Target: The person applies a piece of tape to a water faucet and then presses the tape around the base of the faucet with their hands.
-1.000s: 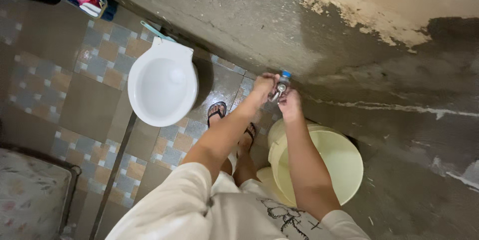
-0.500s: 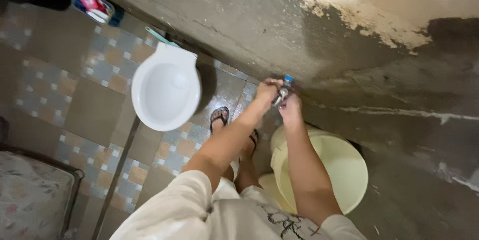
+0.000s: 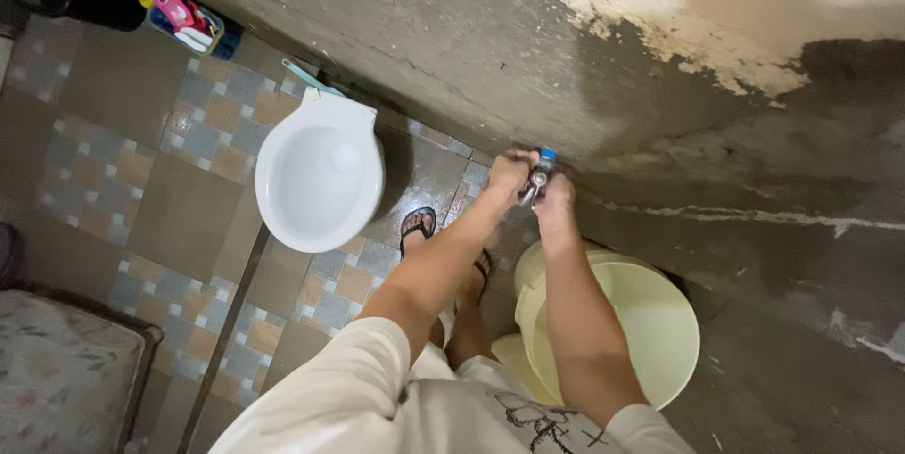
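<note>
While both hands stay at the wall tap (image 3: 539,176), as they were half a second ago, we see little change beyond a slight drift of the view: the toilet bowl (image 3: 319,174) and the tap sit in nearly the same spots as before. Our left hand (image 3: 509,174) is closed around the left side of the tap, fingers curled over it, and our right hand (image 3: 556,198) is pressed against its right side just below the small blue handle (image 3: 548,154); how tightly the right fingers pinch the metal we cannot tell, since the hand hides them. Directly under the tap stands a pale yellow bucket (image 3: 660,322), with our right forearm crossing over its rim. Left of the tap, on the wet patterned floor tiles (image 3: 189,218), are our feet in dark sandals (image 3: 417,225), and farther left the white toilet bowl. Well away from the tap, in the upper left corner, a blue basket of cleaning bottles (image 3: 174,16) rests against the rough concrete wall (image 3: 424,39). Far to the lower left of the tap lies a patterned mat (image 3: 57,379). Between us and the tap, our own arms block part of the bucket and the floor.
</note>
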